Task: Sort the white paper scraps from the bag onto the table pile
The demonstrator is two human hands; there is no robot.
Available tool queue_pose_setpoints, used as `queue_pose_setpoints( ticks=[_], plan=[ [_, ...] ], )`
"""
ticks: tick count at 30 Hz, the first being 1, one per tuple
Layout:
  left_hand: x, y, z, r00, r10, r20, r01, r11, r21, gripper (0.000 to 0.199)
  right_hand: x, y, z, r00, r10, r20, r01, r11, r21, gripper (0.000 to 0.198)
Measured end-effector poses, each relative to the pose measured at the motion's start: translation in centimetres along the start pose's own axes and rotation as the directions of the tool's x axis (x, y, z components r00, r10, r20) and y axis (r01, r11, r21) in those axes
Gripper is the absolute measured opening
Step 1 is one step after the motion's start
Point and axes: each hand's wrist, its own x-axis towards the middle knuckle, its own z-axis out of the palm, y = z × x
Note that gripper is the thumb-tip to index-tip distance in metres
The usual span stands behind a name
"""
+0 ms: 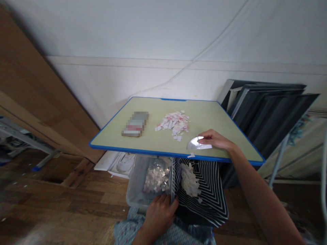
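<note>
My right hand [217, 139] pinches a shiny, curved, fan-shaped scraper [193, 144] close to the front edge of the small table [204, 114]. Left of it lies a pile of white and pinkish paper scraps [176, 121]. One loose scrap [191, 155] sits on the blue table edge. Below the table, my left hand [160, 212] is closed on the near rim of a clear plastic bin [135, 187], its fingertips partly hidden. Scraps in a clear bag [155, 178] lie inside the bin. Beside it, a black-and-white striped bag [213, 190] holds more pale scraps [190, 182].
A pixelated phone-shaped object [135, 124] rests on the table's left side. Dark flat panels [265, 105] lean against the wall at right. Large cardboard [38, 88] stands at left. A white box [120, 163] is on the wooden floor [84, 211].
</note>
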Motion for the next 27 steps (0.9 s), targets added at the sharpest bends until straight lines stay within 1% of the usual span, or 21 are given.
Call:
queue_pose_setpoints(
  ticks=[8,12,17,20,22,24,27],
  plan=[
    [-0.1,0.0,-0.1,1.000,-0.013,0.008,0.013,1.000,-0.005,0.041,1.7,0.5,0.8,0.995,-0.087,-0.039,0.077,0.976,-0.202,0.039],
    [0.0,0.0,0.2,1.000,-0.011,-0.020,0.011,1.000,-0.007,0.041,3.2,-0.1,1.3,0.994,-0.112,-0.011,0.106,0.967,-0.231,0.039],
    [-0.1,0.0,0.5,0.999,-0.012,-0.040,0.012,1.000,-0.003,0.039,5.6,-0.9,2.7,0.976,-0.212,0.050,0.218,0.956,-0.198,0.036],
    [-0.2,0.0,0.4,0.999,-0.008,-0.033,0.008,1.000,-0.007,0.040,6.4,-1.1,3.1,0.973,-0.227,0.045,0.231,0.962,-0.146,0.037],
    [-0.1,0.0,0.2,1.000,-0.008,-0.027,0.008,1.000,-0.012,0.039,6.3,-1.1,2.7,0.977,-0.204,0.057,0.208,0.975,-0.074,0.035],
    [-0.1,0.1,0.1,1.000,-0.009,-0.020,0.008,1.000,-0.012,0.039,5.9,-1.1,2.0,0.976,-0.189,0.106,0.191,0.982,-0.005,0.034],
    [0.0,0.1,0.1,1.000,-0.008,-0.023,0.008,1.000,-0.006,0.038,5.3,-1.2,1.0,0.961,-0.188,0.202,0.188,0.982,0.016,0.036]
  ],
)
